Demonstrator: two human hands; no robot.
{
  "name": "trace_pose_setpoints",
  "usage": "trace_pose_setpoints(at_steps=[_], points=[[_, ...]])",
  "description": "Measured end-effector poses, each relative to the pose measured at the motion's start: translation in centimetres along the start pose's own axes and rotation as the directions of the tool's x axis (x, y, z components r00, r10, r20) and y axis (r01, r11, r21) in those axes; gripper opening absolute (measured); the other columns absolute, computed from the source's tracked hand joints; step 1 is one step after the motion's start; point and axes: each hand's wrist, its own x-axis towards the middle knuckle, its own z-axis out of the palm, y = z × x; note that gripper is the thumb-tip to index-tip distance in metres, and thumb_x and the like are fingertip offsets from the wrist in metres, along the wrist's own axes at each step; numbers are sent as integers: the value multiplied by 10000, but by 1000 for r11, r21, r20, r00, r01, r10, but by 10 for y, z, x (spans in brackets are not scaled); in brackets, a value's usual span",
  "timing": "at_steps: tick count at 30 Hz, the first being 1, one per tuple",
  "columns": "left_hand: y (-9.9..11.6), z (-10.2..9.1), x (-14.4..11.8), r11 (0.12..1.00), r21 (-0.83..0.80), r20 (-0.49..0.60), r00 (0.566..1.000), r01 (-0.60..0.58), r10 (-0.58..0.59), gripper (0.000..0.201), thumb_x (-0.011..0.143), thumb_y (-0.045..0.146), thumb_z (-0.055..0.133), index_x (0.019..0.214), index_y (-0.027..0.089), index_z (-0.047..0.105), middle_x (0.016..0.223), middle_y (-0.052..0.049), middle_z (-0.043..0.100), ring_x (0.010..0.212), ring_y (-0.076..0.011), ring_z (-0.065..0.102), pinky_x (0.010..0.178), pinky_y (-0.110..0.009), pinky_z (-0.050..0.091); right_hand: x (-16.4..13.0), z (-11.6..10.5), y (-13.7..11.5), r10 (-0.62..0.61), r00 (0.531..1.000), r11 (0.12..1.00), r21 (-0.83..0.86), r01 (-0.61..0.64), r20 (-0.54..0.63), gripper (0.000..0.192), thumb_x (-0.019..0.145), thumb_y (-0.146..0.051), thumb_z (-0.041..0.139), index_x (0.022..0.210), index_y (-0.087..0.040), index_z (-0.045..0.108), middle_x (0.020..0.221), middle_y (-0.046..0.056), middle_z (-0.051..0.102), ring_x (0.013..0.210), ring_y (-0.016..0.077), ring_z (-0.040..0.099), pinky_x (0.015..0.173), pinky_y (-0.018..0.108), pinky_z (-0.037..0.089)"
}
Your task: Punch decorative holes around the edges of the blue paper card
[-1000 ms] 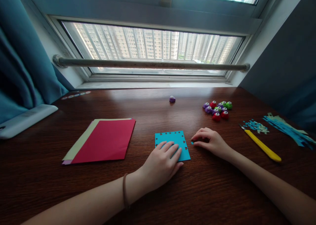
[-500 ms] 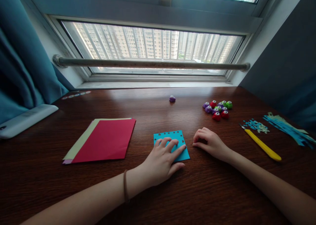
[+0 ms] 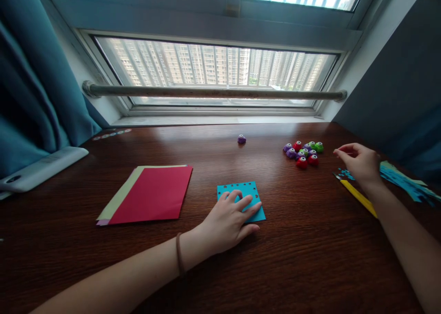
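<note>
The left hand (image 3: 232, 221) was spread over punched blue paper (image 3: 257, 216) on the desk (image 3: 303, 263); right hand (image 3: 361, 163) narrowed beside the confetti (image 3: 346, 173), can't tell if holding any. Probably scrap-clearing; another hole would've needed a craft punch (image 3: 302, 162) from farther back.

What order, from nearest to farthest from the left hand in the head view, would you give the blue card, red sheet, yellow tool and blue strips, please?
From the left hand:
1. Blue card: partly under it.
2. Red sheet: to its left.
3. Yellow tool: to its right, partly hidden.
4. Blue strips: farther right still.
</note>
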Motion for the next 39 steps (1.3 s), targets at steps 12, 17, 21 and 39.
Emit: trace_pose_setpoints(at_steps=[12, 17, 21, 39], points=[[2, 1, -2, 999, 35, -36, 999, -19, 20, 495, 910, 480, 414, 1337, 241, 339, 1208, -77, 467, 1043, -303, 410, 891, -450, 356, 24, -24, 56, 120, 964, 926, -323, -195, -236, 115, 675, -264, 695, 753, -180, 699, 551, 53, 551, 475, 164, 361, 580, 335, 305], [2, 3, -2, 998, 63, -39, 999, -3, 6, 519, 905, 482, 418, 1294, 140, 381, 1166, -116, 486, 1058, -308, 424, 891, -443, 376, 24, -22, 54, 127, 960, 920, -331, -207, -248, 168, 695, -316, 677, 756, -163, 710, 547, 64, 552, 466, 162, 358, 546, 325, 308], [2, 5, -2, 997, 75, -47, 999, -9, 13, 492, 907, 478, 413, 1251, 127, 424, 1157, -121, 488, 1065, -314, 425, 899, -458, 375, 22, -21, 47, 99, 963, 924, -335, -182, -250, 189, 745, -338, 626, 722, -168, 706, 527, 65, 546, 471, 173, 385, 538, 318, 313], [0, 9, -2, 1000, 8, -90, 996, -22, 23, 443, 915, 409, 446, 1249, 118, 423, 1261, -120, 468, 1184, -287, 391, 990, -449, 339, -22, 19, -10, -322, 945, 908, -303, 290, -61, 288, 852, -386, 487, 695, -182, 615, 736, 49, 617, 642, 179, 540, 595, 275, 336]])
